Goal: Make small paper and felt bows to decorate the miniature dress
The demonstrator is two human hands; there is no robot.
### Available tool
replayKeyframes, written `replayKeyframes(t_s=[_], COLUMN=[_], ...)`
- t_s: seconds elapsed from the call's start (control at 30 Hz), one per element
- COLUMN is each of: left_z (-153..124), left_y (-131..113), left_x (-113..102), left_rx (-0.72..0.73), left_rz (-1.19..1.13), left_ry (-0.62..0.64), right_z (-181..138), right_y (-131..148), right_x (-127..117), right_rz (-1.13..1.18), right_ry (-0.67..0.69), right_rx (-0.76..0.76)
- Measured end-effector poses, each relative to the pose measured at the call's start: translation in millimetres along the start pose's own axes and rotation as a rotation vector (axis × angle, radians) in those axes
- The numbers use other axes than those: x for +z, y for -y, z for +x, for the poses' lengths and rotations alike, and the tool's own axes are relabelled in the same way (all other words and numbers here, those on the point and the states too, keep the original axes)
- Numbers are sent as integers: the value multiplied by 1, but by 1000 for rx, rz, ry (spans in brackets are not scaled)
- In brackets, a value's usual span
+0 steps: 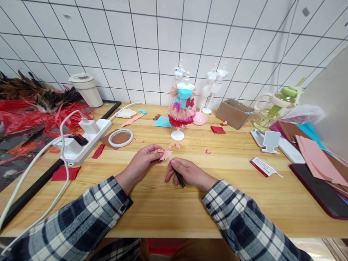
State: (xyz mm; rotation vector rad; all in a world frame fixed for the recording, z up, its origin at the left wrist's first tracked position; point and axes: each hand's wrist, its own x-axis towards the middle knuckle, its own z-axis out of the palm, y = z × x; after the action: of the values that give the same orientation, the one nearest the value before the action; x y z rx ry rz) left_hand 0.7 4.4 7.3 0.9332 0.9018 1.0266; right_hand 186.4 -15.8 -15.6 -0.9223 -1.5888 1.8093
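My left hand pinches a small pleated piece of pink crepe paper between thumb and fingers. Close on its right, my right hand is closed around a slim black-handled tool. The tool's thin pale tip points at the paper's edge; its exact kind is hard to make out. Just beyond both hands lie pink paper scraps. Behind these stands a miniature dress form on a white base, wearing a blue, pink and red paper dress with bows.
On the left are a power strip with looping white cables, a tape roll and a white cup. A pink bowl, cardboard box and drink bottle stand behind. A dark phone lies right, near paper sheets.
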Motion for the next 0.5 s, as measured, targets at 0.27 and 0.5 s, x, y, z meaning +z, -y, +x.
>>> replayKeyframes(t_s=[0.27,0.5], left_z=[2,2], left_y=[2,3], left_x=[-2,-3], left_rx=[7,7], left_rz=[14,21], left_ry=[20,26], right_z=[-1,0], right_y=[4,4], right_x=[0,1], right_rz=[-26,-57], right_ry=[3,-7], right_rx=[10,23])
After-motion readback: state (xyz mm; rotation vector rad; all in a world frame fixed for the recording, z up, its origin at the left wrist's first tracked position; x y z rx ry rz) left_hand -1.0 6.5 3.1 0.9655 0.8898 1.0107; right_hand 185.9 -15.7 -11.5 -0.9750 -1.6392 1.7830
